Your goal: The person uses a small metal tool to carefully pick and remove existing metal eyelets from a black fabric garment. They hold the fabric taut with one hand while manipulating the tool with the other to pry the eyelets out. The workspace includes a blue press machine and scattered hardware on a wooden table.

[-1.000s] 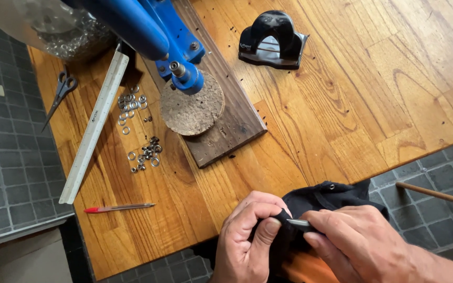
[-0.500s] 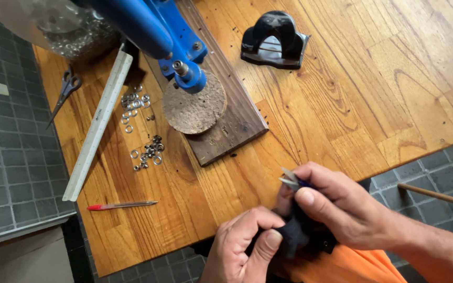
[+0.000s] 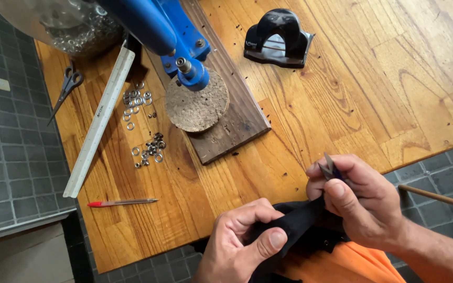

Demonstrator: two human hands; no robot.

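My left hand (image 3: 242, 241) pinches a strip of black fabric (image 3: 294, 224) near the wooden table's (image 3: 342, 105) front edge. My right hand (image 3: 360, 202) grips the other end of the fabric together with small thread snips (image 3: 329, 167), whose blue handle and grey blades stick up between thumb and fingers. The fabric is pulled taut between both hands above my orange clothing (image 3: 342, 264).
A blue hand press (image 3: 171, 39) stands on a dark wood board (image 3: 237, 120) with a cork disc (image 3: 197, 105). Loose metal eyelets (image 3: 145, 126), a long ruler (image 3: 99, 120), scissors (image 3: 66, 89), a red pen (image 3: 121, 202), a bag of eyelets (image 3: 74, 26) and a black tool (image 3: 278, 37) lie about.
My right hand has lifted up and to the right with the snips, drawing the black fabric out straight. The left hand shifted its pinch along the fabric.
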